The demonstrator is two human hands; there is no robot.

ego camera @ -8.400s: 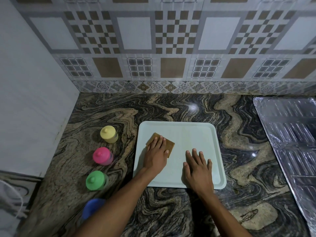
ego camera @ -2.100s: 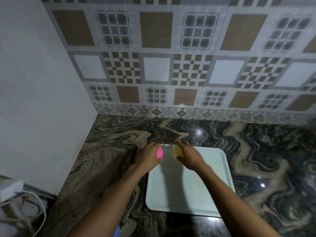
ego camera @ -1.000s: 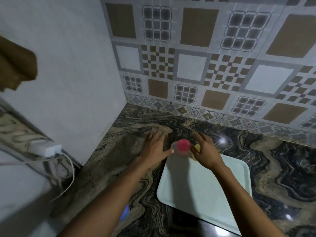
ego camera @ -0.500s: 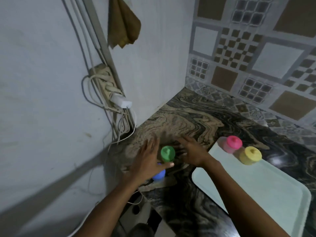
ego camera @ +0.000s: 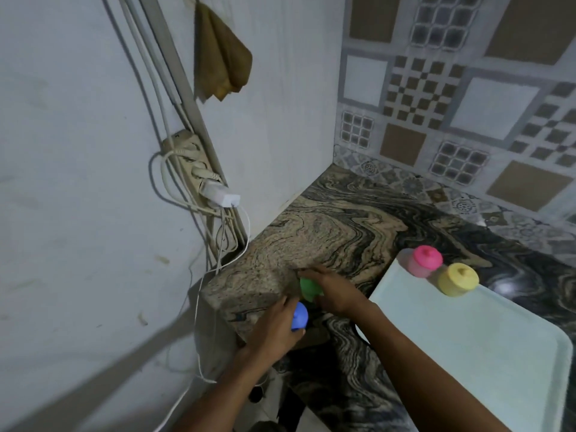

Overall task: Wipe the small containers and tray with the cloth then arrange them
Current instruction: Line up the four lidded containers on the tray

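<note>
Half a second earlier both hands were open. Now the left hand (ego camera: 274,332) had curled round the blue container (ego camera: 300,316), and the right hand (ego camera: 330,291) gripped the green container (ego camera: 308,288) just beyond it. These last two were probably headed for the tray. There were four containers in all. The pink container (ego camera: 424,265) and yellow container (ego camera: 456,279) stood right of both grips on the one tray (ego camera: 467,353). One cloth (ego camera: 221,67) hung above.

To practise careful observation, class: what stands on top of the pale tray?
A pink container and a yellow container stand upright, side by side, at the far corner of the tray. The right forearm covers its near left edge, so anything there is hidden.
</note>
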